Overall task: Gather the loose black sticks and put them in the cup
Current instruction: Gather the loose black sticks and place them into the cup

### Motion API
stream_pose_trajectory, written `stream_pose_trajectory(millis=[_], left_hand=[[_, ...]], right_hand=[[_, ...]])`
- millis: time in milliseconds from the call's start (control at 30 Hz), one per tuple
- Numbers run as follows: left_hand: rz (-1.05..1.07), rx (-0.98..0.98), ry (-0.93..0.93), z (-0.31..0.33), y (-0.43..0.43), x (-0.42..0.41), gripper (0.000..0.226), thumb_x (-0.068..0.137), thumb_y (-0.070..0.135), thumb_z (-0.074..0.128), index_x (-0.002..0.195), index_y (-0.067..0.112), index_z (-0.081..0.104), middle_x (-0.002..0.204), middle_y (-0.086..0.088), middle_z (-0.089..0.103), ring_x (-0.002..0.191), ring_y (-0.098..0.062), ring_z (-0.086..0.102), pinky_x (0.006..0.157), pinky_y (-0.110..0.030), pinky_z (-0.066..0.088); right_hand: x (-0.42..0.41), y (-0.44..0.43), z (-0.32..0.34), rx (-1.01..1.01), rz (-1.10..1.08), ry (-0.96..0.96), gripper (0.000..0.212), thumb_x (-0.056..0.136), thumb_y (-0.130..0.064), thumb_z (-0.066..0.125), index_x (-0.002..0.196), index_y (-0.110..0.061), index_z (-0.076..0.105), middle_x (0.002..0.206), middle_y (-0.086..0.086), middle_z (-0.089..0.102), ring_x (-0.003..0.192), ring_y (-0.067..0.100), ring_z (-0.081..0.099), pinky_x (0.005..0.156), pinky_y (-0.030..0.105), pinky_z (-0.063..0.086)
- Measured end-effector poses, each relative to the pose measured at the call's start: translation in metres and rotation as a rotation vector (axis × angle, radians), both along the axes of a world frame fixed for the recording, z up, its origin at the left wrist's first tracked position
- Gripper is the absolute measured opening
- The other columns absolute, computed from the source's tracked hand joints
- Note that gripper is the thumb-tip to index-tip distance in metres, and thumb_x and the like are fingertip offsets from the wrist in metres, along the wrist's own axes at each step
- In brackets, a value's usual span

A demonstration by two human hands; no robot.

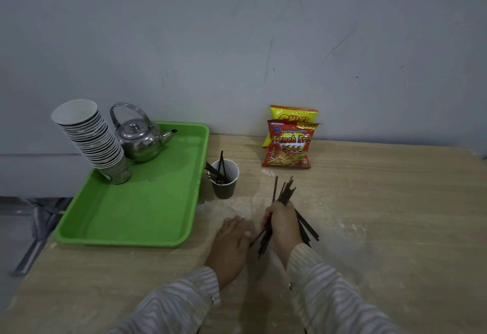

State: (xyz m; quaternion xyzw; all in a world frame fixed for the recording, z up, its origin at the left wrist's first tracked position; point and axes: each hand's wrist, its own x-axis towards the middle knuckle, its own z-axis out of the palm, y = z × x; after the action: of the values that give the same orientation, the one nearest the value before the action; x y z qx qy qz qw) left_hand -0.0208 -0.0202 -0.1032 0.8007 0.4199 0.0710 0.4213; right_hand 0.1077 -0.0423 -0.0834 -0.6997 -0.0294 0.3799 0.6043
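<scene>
A small paper cup (pixel 224 185) stands on the wooden table just right of the green tray, with several black sticks leaning in it. My right hand (pixel 282 225) is closed around a bundle of black sticks (pixel 284 192); their ends fan out above my fist and stick out below it. More black sticks (pixel 307 227) lie on the table under and to the right of that hand. My left hand (pixel 232 241) rests flat on the table beside the bundle, its thumb touching the lower stick ends.
A green tray (pixel 147 215) at the left holds a tilted stack of paper cups (pixel 91 140) and a metal kettle (pixel 142 140). Two snack bags (pixel 288 143) lean against the wall behind the cup. The table's left edge runs near the tray.
</scene>
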Motion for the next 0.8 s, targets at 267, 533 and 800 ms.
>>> stream_pose_trajectory(millis=[267,533,800], left_hand=[[0.626,-0.72,-0.435,0.018,-0.008,0.032,0.039,0.092,0.036,0.043,0.081,0.014,0.073,0.1,-0.016,0.073,0.101,-0.03,0.065,0.1,-0.05,0.045],[0.783,-0.87,-0.542,0.021,-0.012,0.041,0.052,0.095,0.032,0.037,0.063,0.009,0.071,0.073,-0.015,0.076,0.07,-0.021,0.073,0.061,-0.026,0.054],[0.727,-0.705,-0.51,0.032,-0.007,0.038,0.038,0.094,0.029,0.038,0.118,0.011,0.061,0.123,-0.014,0.064,0.111,-0.023,0.061,0.093,-0.04,0.05]], right_hand=[[-0.01,0.008,0.01,0.248,-0.321,0.275,0.007,0.089,-0.01,0.05,0.085,-0.015,0.053,0.038,-0.006,0.041,0.031,0.01,0.039,0.035,0.023,0.037],[-0.039,-0.002,0.006,0.349,-0.219,0.416,0.016,0.089,-0.017,0.058,0.074,-0.012,0.054,0.042,-0.001,0.044,0.039,0.014,0.043,0.049,0.03,0.046],[-0.039,-0.003,0.002,0.19,-0.022,0.302,0.041,0.088,-0.041,0.057,0.073,-0.003,0.066,0.08,0.025,0.071,0.078,0.036,0.072,0.078,0.047,0.058]])
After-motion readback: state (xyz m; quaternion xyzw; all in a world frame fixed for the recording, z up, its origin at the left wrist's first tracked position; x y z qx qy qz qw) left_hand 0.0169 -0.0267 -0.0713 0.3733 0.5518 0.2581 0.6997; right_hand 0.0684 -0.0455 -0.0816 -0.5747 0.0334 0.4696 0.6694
